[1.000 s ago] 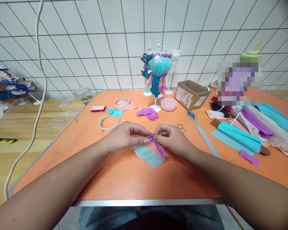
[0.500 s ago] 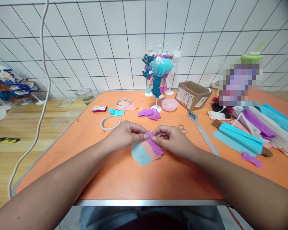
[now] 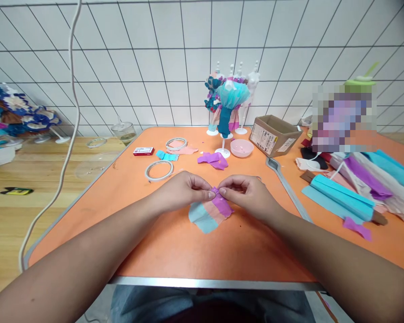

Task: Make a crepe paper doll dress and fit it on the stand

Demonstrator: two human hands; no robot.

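Observation:
Between my two hands hangs a striped piece of crepe paper [image 3: 212, 211], with light blue, peach and purple bands. My left hand [image 3: 185, 190] pinches its gathered purple edge between thumb and fingers. Close beside it, my right hand [image 3: 247, 193] pinches the same edge, the fingertips of both hands almost meeting. Small pleats show in the purple band at the fingertips. Below the hands the paper spreads out over the orange table [image 3: 215, 255]. Scissors are mostly hidden behind my right hand.
Beyond my hands are purple paper scraps [image 3: 213, 159], tape rolls [image 3: 159, 171], a red-and-white box [image 3: 143, 151], a pink bowl [image 3: 241, 148], dressed mini mannequins [image 3: 227, 107] and a cardboard box [image 3: 274, 134]. At right lie a metal ruler [image 3: 289, 190] and rolled blue crepe paper [image 3: 343, 197].
The view has shifted slightly, so most things appear a little farther right. Both hands keep their pinch on the crepe paper, its purple edge gathered a bit more. The scissors are now mostly covered.

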